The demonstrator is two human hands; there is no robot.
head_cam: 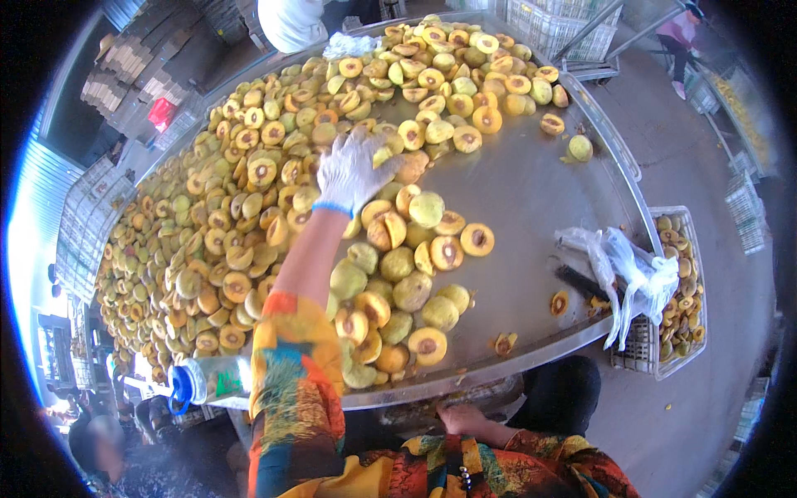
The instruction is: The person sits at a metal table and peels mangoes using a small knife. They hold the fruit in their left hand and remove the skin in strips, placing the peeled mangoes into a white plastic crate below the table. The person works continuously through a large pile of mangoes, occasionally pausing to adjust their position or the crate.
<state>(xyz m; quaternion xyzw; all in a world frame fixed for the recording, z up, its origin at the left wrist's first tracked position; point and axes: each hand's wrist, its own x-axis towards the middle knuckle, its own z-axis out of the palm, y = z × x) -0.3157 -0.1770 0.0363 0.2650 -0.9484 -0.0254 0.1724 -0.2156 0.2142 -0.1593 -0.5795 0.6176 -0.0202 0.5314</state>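
Halved and whole yellow-green peaches or similar stone fruit (236,286) are heaped on a metal table (510,187). My left hand (352,171), in a white knit glove with a blue cuff, lies palm down over the heap. Its fingers are spread and its thumb is beside a brownish fruit (412,167); the surface under the palm is hidden. Low before my body, my bare right hand (467,420) rests below the near table edge; its fingers are partly hidden. Loose fruit (429,345) lies between the heap and that edge.
Clear plastic gloves or bags (641,274) hang over the right rim, beside a dark elongated object (579,280). A crate of fruit (682,299) stands below. A plastic bottle with a blue cap (212,381) lies at the near left edge. Other people are around the table and farther off.
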